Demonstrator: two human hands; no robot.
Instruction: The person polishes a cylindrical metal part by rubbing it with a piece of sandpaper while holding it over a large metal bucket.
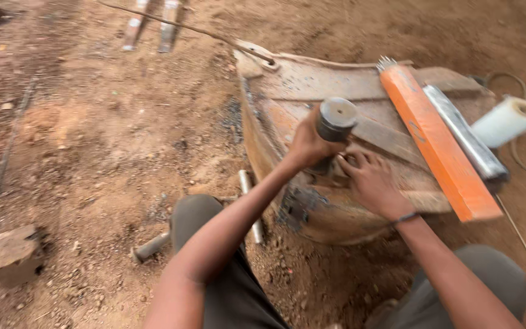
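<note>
Under your hands the big curved metal shell (312,91) is rusty brown with grey patches and a black scorched patch at its lower edge, and the cylinder (335,120) in your left hand (307,145) is dark grey with a paler grey end face. Across the right of the frame lies a bright orange box (439,146), beside it a shiny silver bar (465,135) and, at the right edge, a milky white roll (505,121). The ground (92,140) is reddish brown with orange patches, a dull brown stone (14,254) sits lower left, and your trousers (232,292) are dark grey.
</note>
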